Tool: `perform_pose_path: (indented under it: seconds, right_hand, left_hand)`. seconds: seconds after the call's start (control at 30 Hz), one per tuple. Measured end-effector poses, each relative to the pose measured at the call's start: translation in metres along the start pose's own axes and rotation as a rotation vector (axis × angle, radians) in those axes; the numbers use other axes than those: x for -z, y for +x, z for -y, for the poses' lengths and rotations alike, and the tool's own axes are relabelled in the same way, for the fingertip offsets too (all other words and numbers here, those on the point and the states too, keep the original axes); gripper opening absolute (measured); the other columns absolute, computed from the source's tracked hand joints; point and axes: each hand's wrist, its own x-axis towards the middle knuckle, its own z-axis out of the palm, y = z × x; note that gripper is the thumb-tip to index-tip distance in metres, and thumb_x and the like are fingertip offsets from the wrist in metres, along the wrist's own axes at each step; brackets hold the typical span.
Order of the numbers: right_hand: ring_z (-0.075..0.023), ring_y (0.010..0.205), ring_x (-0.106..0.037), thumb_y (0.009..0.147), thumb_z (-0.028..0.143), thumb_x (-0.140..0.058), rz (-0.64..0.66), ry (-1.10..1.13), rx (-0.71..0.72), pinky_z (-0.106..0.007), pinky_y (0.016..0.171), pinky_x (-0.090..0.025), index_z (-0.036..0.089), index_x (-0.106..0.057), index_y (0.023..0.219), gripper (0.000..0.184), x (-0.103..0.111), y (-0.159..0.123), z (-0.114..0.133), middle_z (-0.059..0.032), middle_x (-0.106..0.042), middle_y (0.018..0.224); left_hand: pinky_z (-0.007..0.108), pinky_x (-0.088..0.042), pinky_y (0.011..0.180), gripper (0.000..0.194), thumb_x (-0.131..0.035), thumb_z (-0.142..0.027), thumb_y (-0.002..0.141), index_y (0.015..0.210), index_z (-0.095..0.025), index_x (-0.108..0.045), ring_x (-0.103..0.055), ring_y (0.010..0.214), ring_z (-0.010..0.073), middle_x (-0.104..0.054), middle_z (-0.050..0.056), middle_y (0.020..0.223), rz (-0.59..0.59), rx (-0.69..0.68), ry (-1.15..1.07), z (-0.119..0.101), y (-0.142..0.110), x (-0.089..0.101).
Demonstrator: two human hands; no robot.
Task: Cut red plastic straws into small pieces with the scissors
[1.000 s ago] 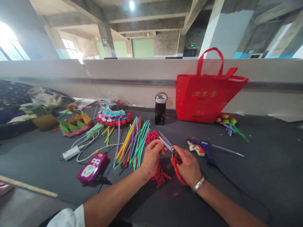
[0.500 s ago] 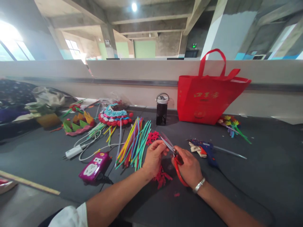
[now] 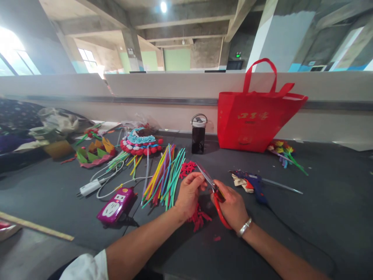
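My right hand (image 3: 232, 204) grips a pair of scissors (image 3: 219, 212) by the red handles, with the metal blades pointing up and to the left. Close beside the blades, my left hand (image 3: 189, 192) is closed in a pinch; whatever its fingertips hold is too small and hidden to make out. Behind the left hand lies a small pile of red cut pieces (image 3: 187, 168). Another heap of red strips (image 3: 199, 219) rests below that hand, partly covered by it. A tiny red scrap (image 3: 217, 238) sits on the dark table nearer to me.
Left of my hands are coloured pipe cleaners (image 3: 166, 179) and a purple power strip (image 3: 116, 206). A glue gun (image 3: 253, 182) with its cord lies right. Behind stand a black bottle (image 3: 198, 140) and a red bag (image 3: 259, 120). A beaded blue-and-red ornament (image 3: 141, 140) lies back left.
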Motion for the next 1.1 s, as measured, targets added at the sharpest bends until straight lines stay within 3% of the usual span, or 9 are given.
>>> perform_pose_path:
  seconds: [0.23, 0.43, 0.83, 1.1]
  right_hand:
    - [-0.0193, 0.08, -0.067, 0.087, 0.035, -0.055, -0.072, 0.056, -0.06, -0.03, 0.07, -0.053, 0.017, -0.059, 0.114, 0.032, 0.0026, 0.0024, -0.0071, -0.0084, -0.071, 0.094]
    - [-0.0209, 0.09, -0.065, 0.082, 0.025, -0.057, 0.019, 0.031, 0.019, -0.031, 0.074, -0.053, 0.02, -0.057, 0.115, 0.033, 0.006, 0.0045, -0.0074, -0.0067, -0.069, 0.1]
    - [-0.0218, 0.094, -0.064, 0.077, 0.017, -0.057, 0.025, 0.012, 0.045, -0.034, 0.078, -0.053, 0.021, -0.057, 0.117, 0.04, 0.005, 0.0025, -0.0077, -0.007, -0.068, 0.105]
    - [-0.019, 0.078, -0.068, 0.083, 0.022, -0.052, 0.026, 0.032, 0.02, -0.029, 0.069, -0.053, 0.02, -0.06, 0.114, 0.033, 0.0029, 0.0001, -0.0044, -0.0057, -0.072, 0.091]
  left_hand:
    - [0.024, -0.04, 0.062, 0.016, -0.07, -0.027, 0.076, 0.076, -0.015, -0.06, -0.046, 0.056, 0.0075, -0.051, -0.002, 0.064, 0.119, 0.047, -0.087, -0.0081, 0.0017, -0.0017]
    - [0.026, -0.04, 0.062, 0.021, -0.065, -0.033, 0.081, 0.076, -0.016, -0.056, -0.043, 0.057, 0.0086, -0.045, -0.002, 0.065, 0.229, 0.072, -0.087, -0.0089, 0.0, -0.0017]
    - [0.026, -0.038, 0.064, 0.025, -0.064, -0.036, 0.082, 0.072, -0.016, -0.054, -0.042, 0.059, 0.0095, -0.043, -0.002, 0.064, 0.247, 0.086, -0.049, -0.0071, -0.0023, -0.0022]
    - [0.024, -0.038, 0.062, 0.024, -0.067, -0.037, 0.079, 0.075, -0.016, -0.055, -0.04, 0.057, 0.0084, -0.043, -0.003, 0.064, 0.232, 0.11, -0.06, -0.0059, -0.0019, -0.0017]
